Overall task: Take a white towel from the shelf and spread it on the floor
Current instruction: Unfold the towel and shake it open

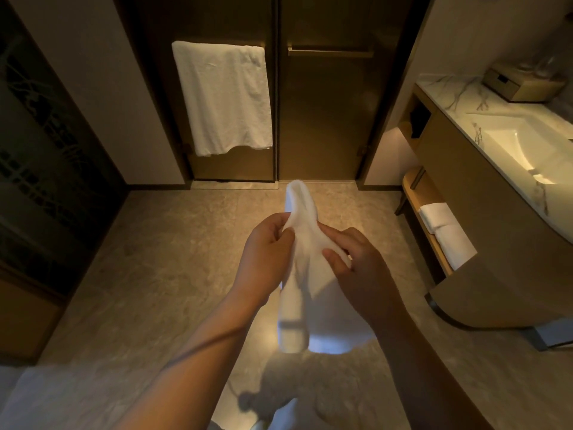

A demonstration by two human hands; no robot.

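Head view, the only one you've got. Both hands are on the towel (310, 274), mid-air, well above the floor (186, 259). Left hand (266, 243) pinches a bunched fold near the top. Right hand (356, 262) pinches an edge just beside it, thumb on top. The towel's twisted btw the two grips: a loop sticks up above them, and a rolled tail plus a wider flap hang below, not touching the floor afaict.

Risks, my read:
- Grips sit too close together. Pull apart from here and you prob get a rope, not a flat sheet. Cause: you're holding mid-fold, not corners.
- Pinches look shallow, esp. the right. Shake it open and one side could slip, so it lands in a heap.
- The tail hangs low below the grip. Step fwd and you may tread on it.
- Shelf (428, 193) w/ folded towels (440, 221) sits right of the grip. A wide fling could snag there.
- Light's dim, so I can't tell which edge is which.
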